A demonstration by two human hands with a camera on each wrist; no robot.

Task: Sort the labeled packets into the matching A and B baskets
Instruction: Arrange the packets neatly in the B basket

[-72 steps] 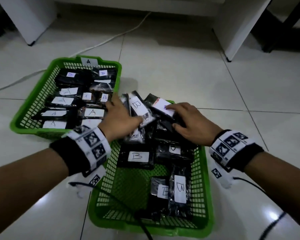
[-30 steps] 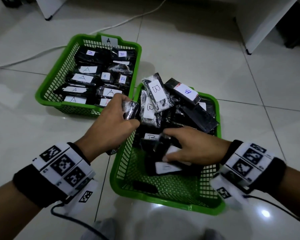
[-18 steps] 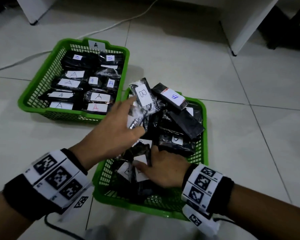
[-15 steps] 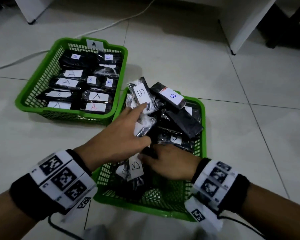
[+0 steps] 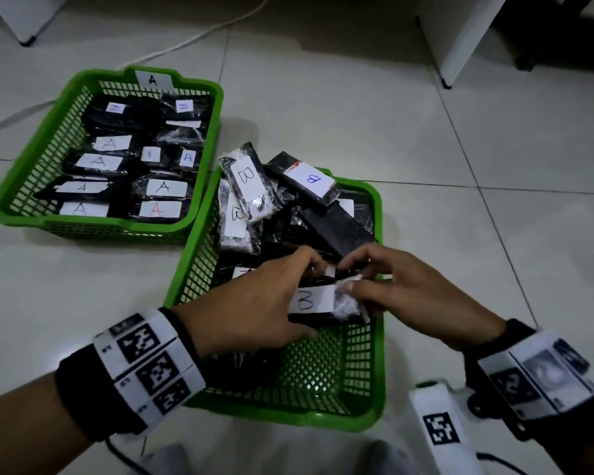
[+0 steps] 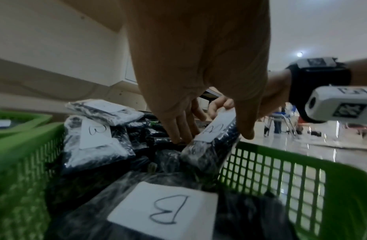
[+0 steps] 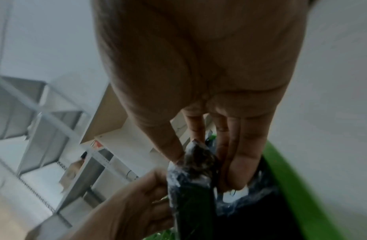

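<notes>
Head view: both hands over the near basket, which is piled with B packets; left hand and right hand pinch one B packet between them, label up; the A basket, far left, holds A packets.

Left wrist: thumb and fingers straddle the packet at its near end; a loose B packet lies below.

Right wrist: blurred; thumb and fingers appear to clamp the packet's end; green rim to the right.
</notes>
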